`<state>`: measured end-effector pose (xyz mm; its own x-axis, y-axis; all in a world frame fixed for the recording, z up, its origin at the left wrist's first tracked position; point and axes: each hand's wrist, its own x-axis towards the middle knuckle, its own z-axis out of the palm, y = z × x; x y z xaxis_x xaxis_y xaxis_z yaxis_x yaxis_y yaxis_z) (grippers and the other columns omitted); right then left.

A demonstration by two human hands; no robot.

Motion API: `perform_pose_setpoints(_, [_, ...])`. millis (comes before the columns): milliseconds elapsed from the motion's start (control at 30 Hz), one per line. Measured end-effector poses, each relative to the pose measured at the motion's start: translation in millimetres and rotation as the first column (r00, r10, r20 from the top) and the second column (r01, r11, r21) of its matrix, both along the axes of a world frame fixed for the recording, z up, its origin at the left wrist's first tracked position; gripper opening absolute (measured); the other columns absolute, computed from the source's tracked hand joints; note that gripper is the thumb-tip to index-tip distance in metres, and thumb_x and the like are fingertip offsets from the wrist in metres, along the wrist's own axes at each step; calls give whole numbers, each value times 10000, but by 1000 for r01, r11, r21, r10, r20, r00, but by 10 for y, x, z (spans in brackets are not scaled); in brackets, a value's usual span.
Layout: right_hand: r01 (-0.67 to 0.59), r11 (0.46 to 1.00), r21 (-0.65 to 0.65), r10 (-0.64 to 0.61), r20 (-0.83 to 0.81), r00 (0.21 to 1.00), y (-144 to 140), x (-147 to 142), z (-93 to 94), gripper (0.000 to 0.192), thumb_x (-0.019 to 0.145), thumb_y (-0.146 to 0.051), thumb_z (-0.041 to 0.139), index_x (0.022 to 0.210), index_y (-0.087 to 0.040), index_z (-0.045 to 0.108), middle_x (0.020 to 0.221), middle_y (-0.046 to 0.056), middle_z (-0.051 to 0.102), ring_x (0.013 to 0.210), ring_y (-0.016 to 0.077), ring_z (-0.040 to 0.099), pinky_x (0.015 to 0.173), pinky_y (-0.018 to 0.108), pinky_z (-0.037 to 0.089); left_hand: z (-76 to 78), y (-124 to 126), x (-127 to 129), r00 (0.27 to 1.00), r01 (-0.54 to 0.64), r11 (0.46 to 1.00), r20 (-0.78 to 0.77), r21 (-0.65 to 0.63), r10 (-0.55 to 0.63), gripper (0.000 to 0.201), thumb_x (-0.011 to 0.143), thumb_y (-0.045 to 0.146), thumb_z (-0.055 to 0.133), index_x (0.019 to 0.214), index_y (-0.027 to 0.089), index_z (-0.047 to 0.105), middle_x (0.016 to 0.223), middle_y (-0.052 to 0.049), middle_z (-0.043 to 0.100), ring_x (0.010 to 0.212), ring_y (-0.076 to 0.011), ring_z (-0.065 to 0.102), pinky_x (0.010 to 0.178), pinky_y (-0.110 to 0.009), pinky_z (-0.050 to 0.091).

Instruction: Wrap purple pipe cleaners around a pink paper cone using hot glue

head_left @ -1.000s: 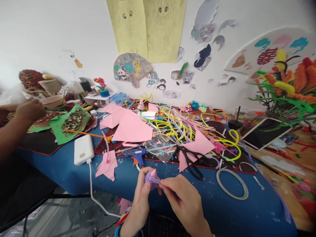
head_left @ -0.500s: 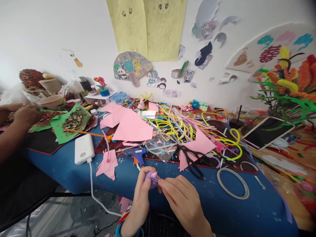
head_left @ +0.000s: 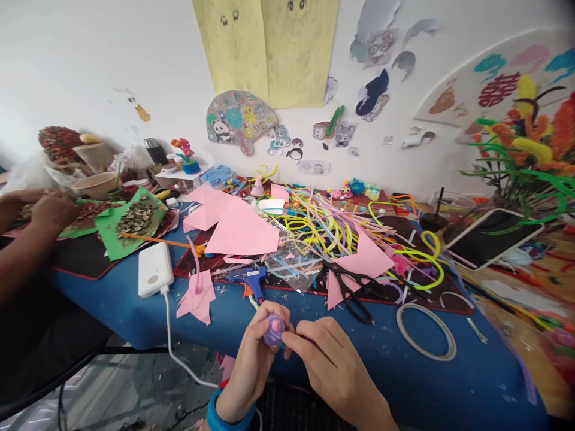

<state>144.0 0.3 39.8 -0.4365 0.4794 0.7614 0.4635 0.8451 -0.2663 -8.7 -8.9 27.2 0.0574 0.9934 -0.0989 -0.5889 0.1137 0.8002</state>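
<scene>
Where both hands meet on the wearer's side of the blue glue gun, one purple coil is held. Coil: small, round, of fuzzy strand wound in rings; one pale pink tip, blunt, at its centre. Left hand: reaching in from below, palm turned inward, fingers curled about the coil, thumb against its side; firm hold. Right hand: back uppermost, thumb and forefinger nearly together at the coil's right edge, other fingers folded; whether a strand lies between them cannot be told. Orientation: pink tip facing up and towards the wearer; long axis appears to run along the line of sight, its length thus foreshortened. Surroundings, on the blue-covered bench: scissors, black, right of the glue gun; pink sheet, beyond it; white box with cable, left of it.
</scene>
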Motion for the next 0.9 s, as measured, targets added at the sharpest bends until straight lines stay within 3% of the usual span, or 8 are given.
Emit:
perform_pose_setpoints(300, [-87,994,-66,83,-66,994,54,116,-35,204,1062,-143,485,1073,-194,681,871,56,716,797,175,650,731,311,576,-20,6,-87,965,228,972,117,56,-233,254,891,407,624,836,161,659,823,-12,557,565,-115,533,555,-257,401])
perform_pose_setpoints(500, [-124,988,-97,115,-100,988,71,145,9,206,1072,-173,493,996,-195,683,846,44,686,784,159,620,710,287,546,-30,19,-177,936,332,940,94,74,-338,204,869,338,610,829,147,665,832,-26,558,583,-133,543,588,-286,385])
perform_pose_setpoints(900, [-187,961,-204,164,-125,979,101,157,72,198,1070,-193,506,1045,-210,702,955,52,683,898,168,631,803,306,551,-8,78,-258,898,439,896,-34,70,-438,138,762,272,598,808,153,650,698,-10,507,614,-156,463,605,-290,341])
